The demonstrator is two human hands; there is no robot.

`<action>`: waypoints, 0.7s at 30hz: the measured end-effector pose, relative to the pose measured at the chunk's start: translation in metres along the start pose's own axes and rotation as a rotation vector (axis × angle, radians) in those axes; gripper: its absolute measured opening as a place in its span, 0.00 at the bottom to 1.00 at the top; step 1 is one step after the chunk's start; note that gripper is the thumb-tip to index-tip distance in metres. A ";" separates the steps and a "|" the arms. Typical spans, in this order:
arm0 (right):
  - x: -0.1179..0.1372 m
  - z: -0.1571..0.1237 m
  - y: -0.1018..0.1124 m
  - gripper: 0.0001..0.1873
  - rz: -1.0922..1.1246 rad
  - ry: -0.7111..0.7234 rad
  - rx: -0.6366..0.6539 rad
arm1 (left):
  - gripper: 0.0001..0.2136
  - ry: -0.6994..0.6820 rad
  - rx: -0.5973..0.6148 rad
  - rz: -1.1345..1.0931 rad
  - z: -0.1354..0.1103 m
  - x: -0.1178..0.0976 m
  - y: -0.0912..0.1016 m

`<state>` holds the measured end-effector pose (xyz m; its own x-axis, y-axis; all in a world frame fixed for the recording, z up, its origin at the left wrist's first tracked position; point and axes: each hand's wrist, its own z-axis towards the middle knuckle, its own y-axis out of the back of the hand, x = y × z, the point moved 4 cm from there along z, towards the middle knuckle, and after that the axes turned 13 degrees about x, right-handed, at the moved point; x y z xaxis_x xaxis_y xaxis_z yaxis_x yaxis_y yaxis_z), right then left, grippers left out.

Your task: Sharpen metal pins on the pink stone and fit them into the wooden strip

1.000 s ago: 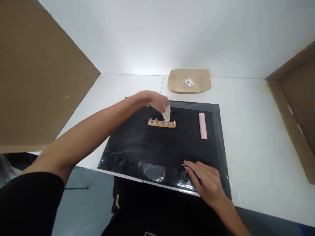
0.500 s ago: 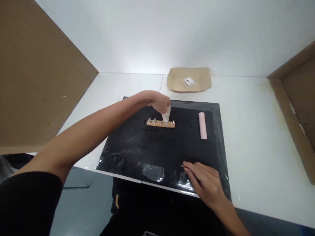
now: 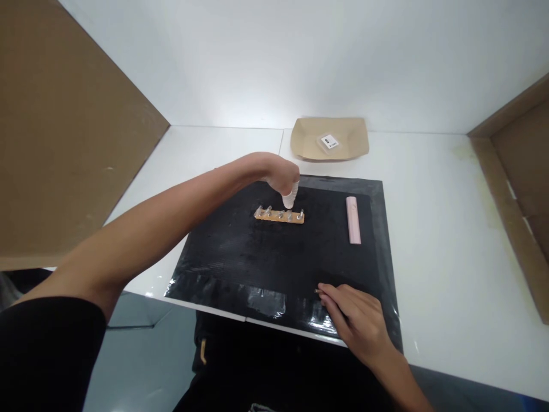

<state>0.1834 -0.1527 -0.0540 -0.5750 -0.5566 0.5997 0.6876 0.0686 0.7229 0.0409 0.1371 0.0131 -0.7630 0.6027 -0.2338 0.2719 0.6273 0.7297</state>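
Note:
My left hand (image 3: 285, 178), with white ribbed covers on its fingertips, reaches down from above with those fingers pressed together. Just below them lies a narrow wooden strip (image 3: 274, 216) bearing several small clear and metallic pieces in a row. A small clear piece (image 3: 290, 217) is directly under the fingertips; whether they hold anything is hidden. Near the front of the black mat (image 3: 240, 252), my right hand (image 3: 358, 315) is closed in a pinch. A tiny pale tip (image 3: 318, 290) sticks out between its thumb and forefinger, too small to name.
A pink oblong case (image 3: 353, 220) lies on the mat's right side. Behind the mat, a brown paper tray (image 3: 304, 150) holds a small clear box with a label (image 3: 330, 142). Cardboard panels (image 3: 64, 143) border the white table at left and right.
The covered fingertips of my left hand have risen slightly off the wooden strip. My right hand stays in almost the same place, still pinching.

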 end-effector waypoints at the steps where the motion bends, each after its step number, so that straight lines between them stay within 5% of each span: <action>1: 0.000 0.000 0.000 0.17 -0.003 0.006 0.000 | 0.10 0.017 0.088 0.025 -0.002 0.001 -0.002; 3: 0.001 0.000 0.000 0.16 -0.011 0.014 0.000 | 0.13 0.041 0.168 0.058 -0.010 0.001 -0.002; 7: 0.000 0.000 0.000 0.16 -0.008 0.009 0.009 | 0.13 0.076 0.067 0.007 -0.031 0.003 -0.003; 11: 0.000 0.000 0.000 0.16 -0.014 0.010 0.004 | 0.12 -0.001 -0.154 0.026 -0.057 -0.004 -0.027; 16: 0.000 0.000 0.000 0.15 -0.015 0.008 0.010 | 0.14 0.080 -0.473 0.168 -0.089 -0.025 -0.071; 21: 0.001 0.001 0.000 0.15 -0.014 0.010 0.006 | 0.13 0.094 -0.638 0.178 -0.097 -0.040 -0.097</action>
<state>0.1827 -0.1527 -0.0533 -0.5800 -0.5658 0.5861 0.6769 0.0656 0.7332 -0.0113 0.0042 0.0142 -0.7941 0.6065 -0.0388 0.0202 0.0902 0.9957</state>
